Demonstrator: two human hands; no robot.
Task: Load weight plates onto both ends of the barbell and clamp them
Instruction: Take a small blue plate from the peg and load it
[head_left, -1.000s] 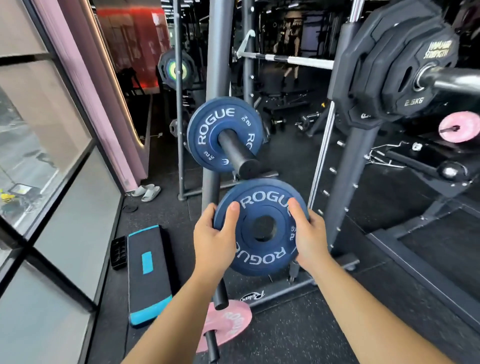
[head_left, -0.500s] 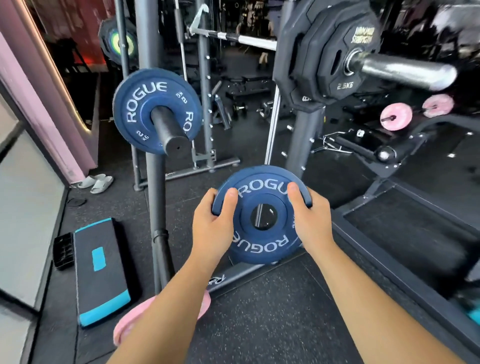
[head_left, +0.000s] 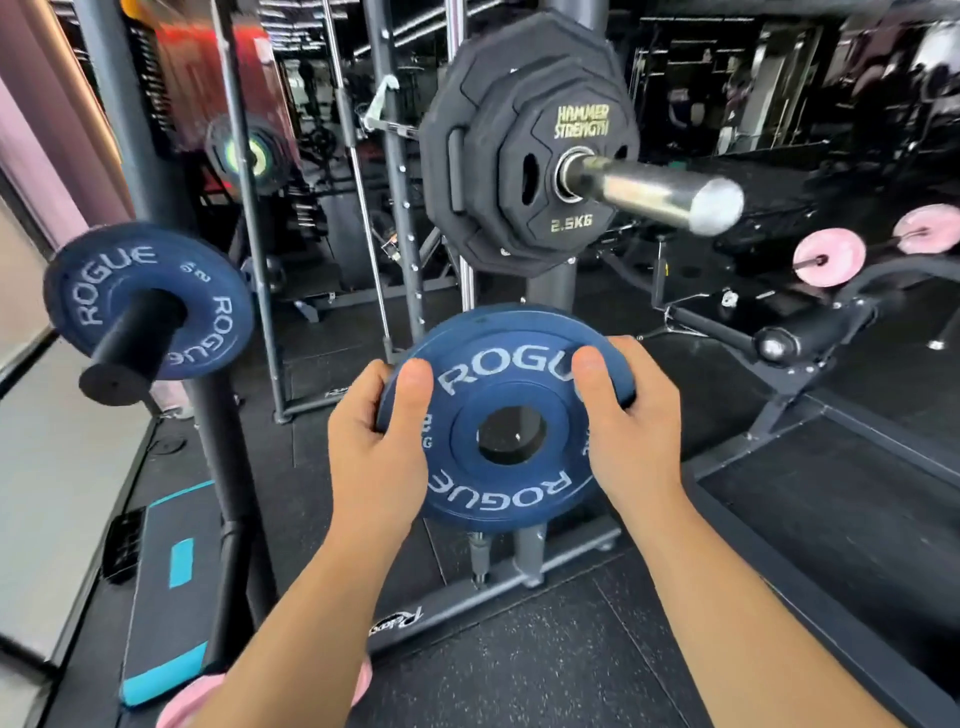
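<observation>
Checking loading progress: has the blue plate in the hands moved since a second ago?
Yes. The held blue plate has moved right, away from the storage peg, and now sits below the barbell sleeve.

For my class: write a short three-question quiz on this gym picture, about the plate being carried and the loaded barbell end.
1. True or false: the left hand and the right hand both grip the blue ROGUE plate.
2. Which weight is printed on the outer black plate on the barbell sleeve? A 2.5KG, B 10KG, C 20KG.
3. Fill in: that black plate's brand reads Hammer ___.
Key: 1 true; 2 A; 3 Strength.
</observation>
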